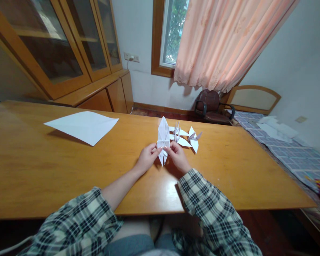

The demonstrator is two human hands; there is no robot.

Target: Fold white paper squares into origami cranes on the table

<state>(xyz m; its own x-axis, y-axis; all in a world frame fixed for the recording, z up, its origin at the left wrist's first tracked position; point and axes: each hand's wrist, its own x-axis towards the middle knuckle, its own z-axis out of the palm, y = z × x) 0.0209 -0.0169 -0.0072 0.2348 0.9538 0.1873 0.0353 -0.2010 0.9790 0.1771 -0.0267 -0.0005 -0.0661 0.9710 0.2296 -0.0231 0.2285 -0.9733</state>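
the person sits at a long wooden table, both forearms in plaid sleeves stretched out over it. between the two hands a half-folded white paper model stands upright just above the tabletop, a long pointed shape with its tip aimed away toward the window and two narrow tails hanging below the fingers. the left hand pinches the model's lower left edge, thumb and fingertips pressed together on the paper; the right hand does the same on the lower right edge, its fingers closed on the fold. the two hands nearly meet at the model's waist. just beyond the right hand, two finished paper cranes rest on the table: one crane right beside the held model, wings spread, and a second crane a little farther to the right. well off to the left lies a flat white sheet of paper with faint crease lines, lying flat on the wood. behind the table stand a glass-fronted cabinet, a dark office chair and a peach curtain over the window.
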